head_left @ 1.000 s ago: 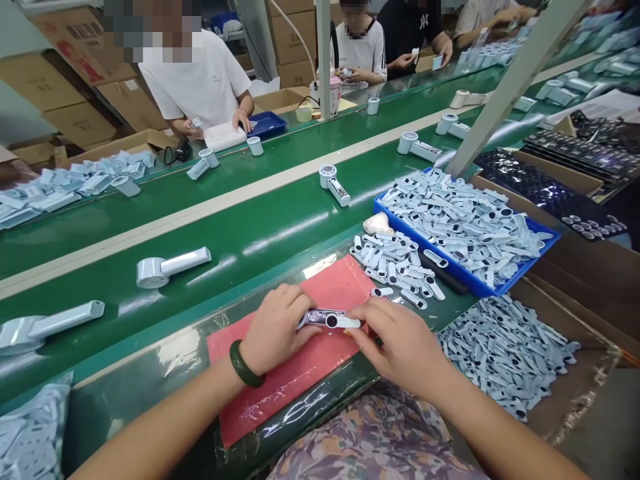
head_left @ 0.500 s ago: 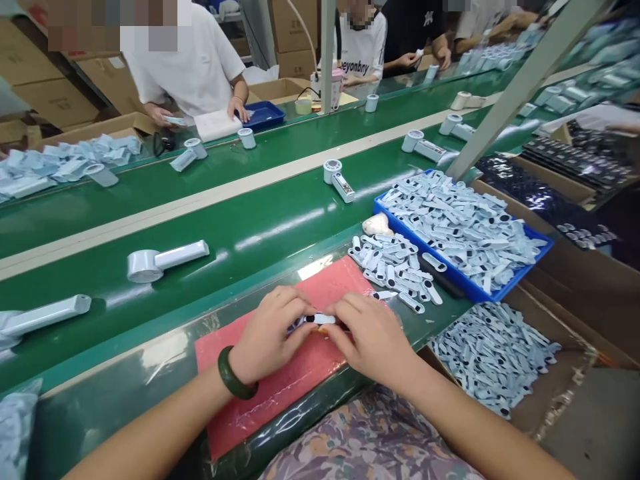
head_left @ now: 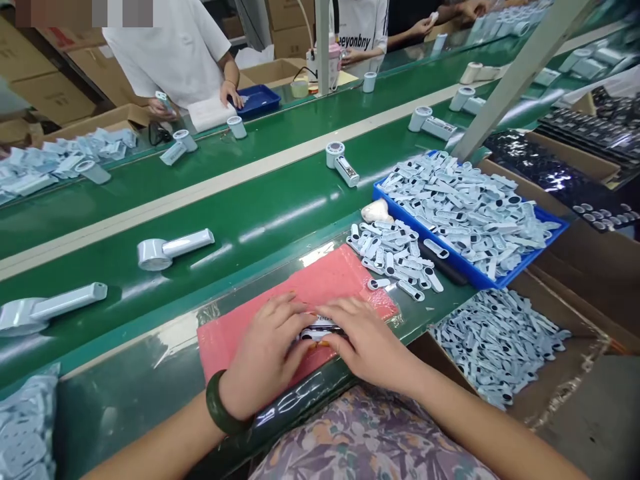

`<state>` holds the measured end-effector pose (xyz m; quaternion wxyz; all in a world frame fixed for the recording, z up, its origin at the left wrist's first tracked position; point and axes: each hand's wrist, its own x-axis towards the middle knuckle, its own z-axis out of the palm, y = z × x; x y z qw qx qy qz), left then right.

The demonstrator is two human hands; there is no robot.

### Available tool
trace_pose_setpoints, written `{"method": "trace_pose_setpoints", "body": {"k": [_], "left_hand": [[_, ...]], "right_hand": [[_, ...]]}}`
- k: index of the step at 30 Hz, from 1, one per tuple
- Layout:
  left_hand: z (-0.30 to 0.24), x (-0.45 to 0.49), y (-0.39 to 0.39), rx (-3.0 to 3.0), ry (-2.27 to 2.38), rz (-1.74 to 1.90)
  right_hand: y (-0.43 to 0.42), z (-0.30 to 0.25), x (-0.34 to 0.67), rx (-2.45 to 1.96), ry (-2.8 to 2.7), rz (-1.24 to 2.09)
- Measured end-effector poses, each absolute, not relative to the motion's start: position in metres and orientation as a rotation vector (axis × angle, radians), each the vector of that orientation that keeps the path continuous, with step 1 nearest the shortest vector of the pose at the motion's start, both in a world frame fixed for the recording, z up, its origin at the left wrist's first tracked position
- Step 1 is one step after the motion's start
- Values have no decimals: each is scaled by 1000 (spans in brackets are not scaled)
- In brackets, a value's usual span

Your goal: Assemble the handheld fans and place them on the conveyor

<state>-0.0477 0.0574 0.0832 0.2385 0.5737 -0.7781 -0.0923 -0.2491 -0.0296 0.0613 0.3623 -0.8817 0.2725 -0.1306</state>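
Both my hands meet over a red mat (head_left: 225, 340) at the bench edge. Between them is what looks like a light handheld fan (head_left: 324, 323), mostly covered by fingers; a printed white strip and dark bands show. My left hand (head_left: 273, 343), with a dark green bangle on the wrist, grips its left side, thumb below and fingers above. My right hand (head_left: 363, 337) closes on its right side in the same way. Just beyond the right hand lies a loose heap of pale blue handle covers (head_left: 390, 257) with black ovals.
A blue tray (head_left: 467, 277) heaped with covers stands at right, above a cardboard box (head_left: 543, 413) of more covers. Handheld fans (head_left: 155, 255) lie on the green conveyor (head_left: 270, 220). A slanted metal post (head_left: 520, 83) rises at right. Co-workers sit across the belt.
My hands have come slightly nearer to me, and the held piece has been turned so a printed strip shows. The view has tilted down a little. Fans on the near belt have shifted right.
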Motion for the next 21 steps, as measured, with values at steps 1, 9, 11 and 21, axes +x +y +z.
{"method": "trace_pose_setpoints", "body": {"k": [1,9,11,21], "left_hand": [[81,-50,59,1594,-2108,-248],[75,-55,61,1618,-2074,-207],[76,-54,61,1609,-2106,-209],[81,-56,59,1641,-2145,-126]], "right_hand": [[-28,60,-248,-2274,727,-341],[-29,48,-244,-2320,688,-440],[-30,46,-247,-2357,638,-444],[-23,48,-246,-2392,704,-503]]}}
